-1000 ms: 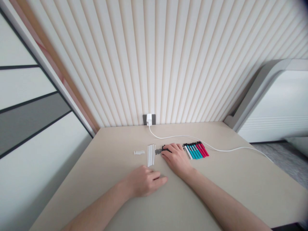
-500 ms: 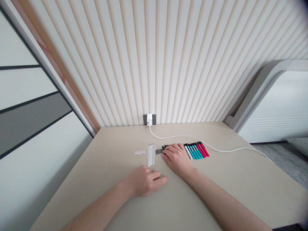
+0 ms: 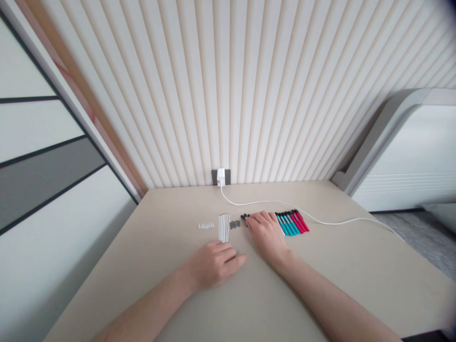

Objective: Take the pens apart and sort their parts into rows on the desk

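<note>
My right hand [image 3: 268,235] lies over the left part of a row of markers, its fingers bent over their black caps [image 3: 243,216] and its thumb at the left side. It hides most of the markers under it. To its right show several teal markers [image 3: 289,224] and red ones [image 3: 302,221]. My left hand [image 3: 217,263] rests on the table with nothing visible in it, fingers loosely bent and partly apart. Just beyond it lie several thin white sticks [image 3: 224,227] side by side. Small dark grey pieces [image 3: 234,224] sit right of the sticks, small white pieces [image 3: 205,225] left of them.
A white charger [image 3: 221,177] is plugged into the wall socket. Its white cable [image 3: 331,223] runs across the table behind the markers and over the right edge. A ribbed wall [image 3: 235,95] borders the beige table [image 3: 171,209] at the back. A white cabinet stands on the left.
My right hand has shifted slightly right along the markers, now covering most of the white one. My left hand has moved slightly forward, over the near ends of the sticks.
</note>
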{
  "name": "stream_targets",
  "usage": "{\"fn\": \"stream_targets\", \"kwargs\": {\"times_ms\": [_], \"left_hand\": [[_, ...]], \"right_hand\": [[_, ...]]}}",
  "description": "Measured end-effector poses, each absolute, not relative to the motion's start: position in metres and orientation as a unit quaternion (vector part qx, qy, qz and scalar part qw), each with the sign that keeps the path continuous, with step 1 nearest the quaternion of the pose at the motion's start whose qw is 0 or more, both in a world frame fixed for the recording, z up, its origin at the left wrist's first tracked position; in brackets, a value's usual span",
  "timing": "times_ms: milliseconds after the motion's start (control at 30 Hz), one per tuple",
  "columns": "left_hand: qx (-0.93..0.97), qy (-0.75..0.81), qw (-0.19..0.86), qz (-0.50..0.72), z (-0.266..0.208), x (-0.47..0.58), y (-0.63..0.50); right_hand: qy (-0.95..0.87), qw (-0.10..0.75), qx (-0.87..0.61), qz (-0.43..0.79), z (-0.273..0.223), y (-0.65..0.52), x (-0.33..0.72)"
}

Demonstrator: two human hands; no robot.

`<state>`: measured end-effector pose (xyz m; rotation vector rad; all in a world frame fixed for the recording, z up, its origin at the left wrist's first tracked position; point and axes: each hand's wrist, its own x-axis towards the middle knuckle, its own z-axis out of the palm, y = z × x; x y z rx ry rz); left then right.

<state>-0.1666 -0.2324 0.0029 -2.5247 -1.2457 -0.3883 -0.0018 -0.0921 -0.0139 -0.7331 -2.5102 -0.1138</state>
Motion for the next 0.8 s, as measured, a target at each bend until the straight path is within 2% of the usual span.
{"fn": "stream_targets", "kwargs": {"times_ms": [100, 200, 333, 433, 567, 800], "left_hand": [[-0.842, -0.470, 0.168, -0.204, 0.008, -0.167, -0.230], [-0.787, -0.531, 0.188, -0.251, 0.010, -0.168, -0.228], [-0.739, -0.597, 0.194, -0.243, 0.007, -0.171, -0.224], [-0.744, -0.608, 0.180, -0.211, 0.004, -0.174, -0.223], [-0.748, -0.623, 0.165, -0.159, 0.003, -0.174, -0.223], [-0.741, -0.637, 0.159, -0.142, 0.004, -0.171, -0.223]], "right_hand": [[-0.912, 0.303, -0.278, -0.009, -0.010, -0.094, 0.001], [-0.900, 0.362, -0.230, 0.077, -0.006, -0.100, 0.002], [-0.881, 0.406, -0.128, 0.206, -0.005, -0.112, -0.001], [-0.877, 0.403, -0.109, 0.238, -0.005, -0.116, -0.004], [-0.894, 0.365, -0.144, 0.216, -0.008, -0.110, -0.004], [-0.928, 0.279, -0.233, 0.079, -0.016, -0.099, -0.006]]}}
